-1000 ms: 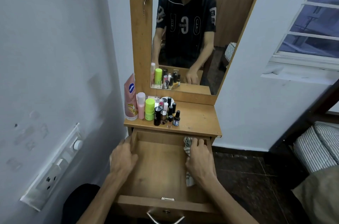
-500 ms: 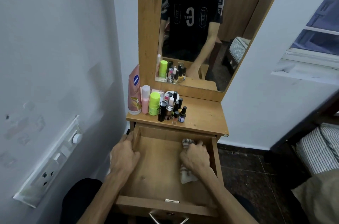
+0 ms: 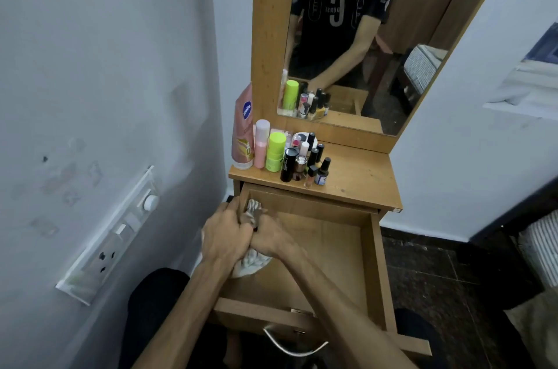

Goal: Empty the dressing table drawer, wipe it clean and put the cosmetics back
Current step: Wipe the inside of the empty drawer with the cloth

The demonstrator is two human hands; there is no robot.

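Note:
The wooden drawer is pulled out and holds no cosmetics. My right hand is shut on a pale crumpled cloth pressed into the drawer's back left corner. My left hand grips the drawer's left wall, touching the right hand. The cosmetics stand on the dressing table top: a pink lotion tube, a pink bottle, a lime green container, a black tube and several nail polish bottles.
A mirror rises behind the top and reflects a person in a dark shirt. A switch and socket panel sits on the left wall. Dark floor lies to the right, with a striped cushion at the edge. The drawer's metal handle faces me.
My right hand has dragged the cloth from the drawer's right side across to its back left corner, next to my left hand. The view has tilted down and closer.

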